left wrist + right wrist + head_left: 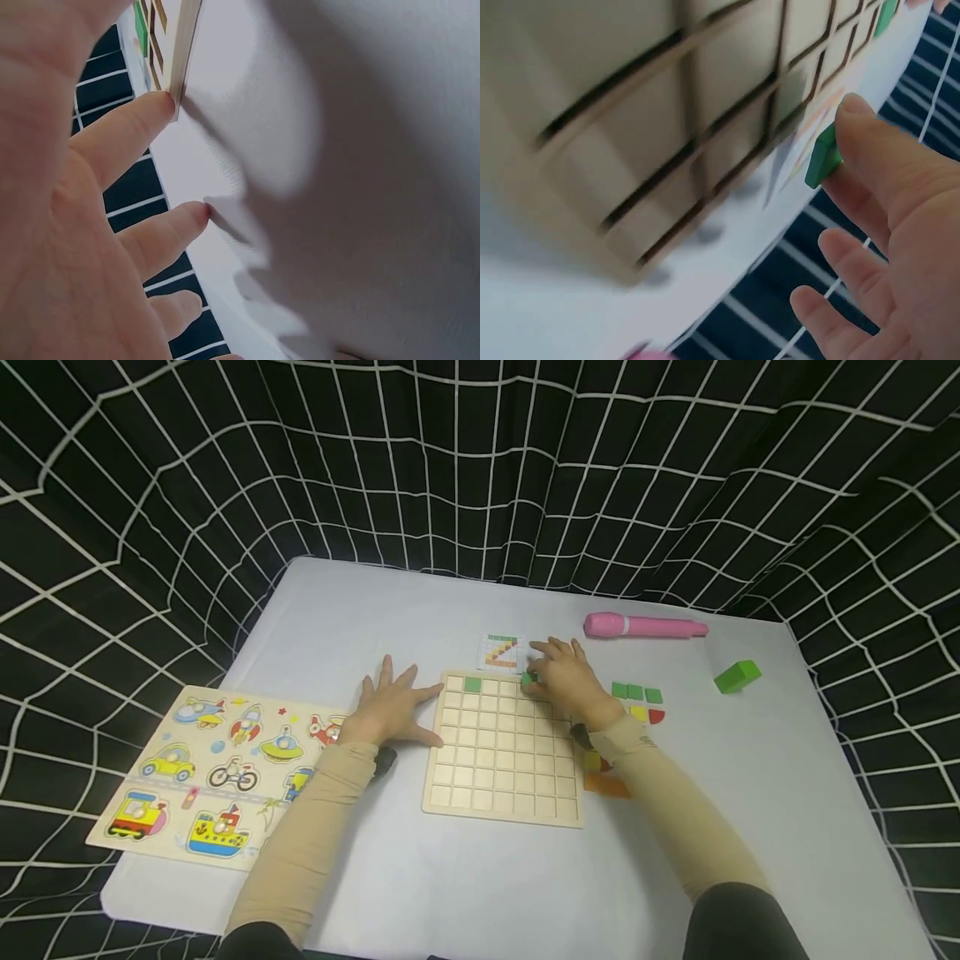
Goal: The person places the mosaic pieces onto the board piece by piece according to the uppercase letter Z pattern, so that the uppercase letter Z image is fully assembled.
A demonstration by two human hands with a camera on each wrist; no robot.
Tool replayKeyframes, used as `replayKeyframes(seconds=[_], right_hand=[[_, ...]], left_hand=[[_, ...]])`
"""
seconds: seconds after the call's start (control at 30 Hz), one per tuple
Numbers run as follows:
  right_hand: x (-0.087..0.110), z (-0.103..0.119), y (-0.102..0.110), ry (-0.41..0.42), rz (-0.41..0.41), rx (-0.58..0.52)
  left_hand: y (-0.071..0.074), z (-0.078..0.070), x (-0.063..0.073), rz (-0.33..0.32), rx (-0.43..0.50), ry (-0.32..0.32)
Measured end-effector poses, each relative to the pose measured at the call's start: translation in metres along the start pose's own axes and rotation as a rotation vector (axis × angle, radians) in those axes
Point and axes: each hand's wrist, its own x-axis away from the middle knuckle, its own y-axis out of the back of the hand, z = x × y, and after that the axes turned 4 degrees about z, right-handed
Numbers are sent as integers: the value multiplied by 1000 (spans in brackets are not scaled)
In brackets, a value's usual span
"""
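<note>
A wooden grid board (495, 758) lies on the white table, with one green square tile (472, 684) in its far row near the left corner. My left hand (390, 712) has its fingers spread, a fingertip and the thumb at the board's left edge. Between thumb and forefinger, my right hand (572, 683) pinches another green square tile (823, 156) over the far row, toward the right; in the right wrist view this tile is tilted above the grid. Just beyond the board lies a small card (501, 653) printed with a coloured Z-like pattern.
Right of the board lie loose green tiles (635, 692), a yellow tile (638, 713) and a red quarter-round piece (657, 717); orange pieces (609, 786) are partly under the right forearm. Farther off are a pink stick-shaped object (645, 627) and a green block (738, 677). A picture puzzle board (255, 739) lies left.
</note>
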Motion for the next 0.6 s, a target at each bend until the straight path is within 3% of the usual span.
replayKeyframes(seconds=[0.3, 0.6], right_hand=[[-21, 30, -11, 84, 28, 41], [-33, 46, -15, 69, 70, 74]], left_hand=[[1, -2, 0, 3, -1, -7], [1, -1, 0, 5, 2, -1]])
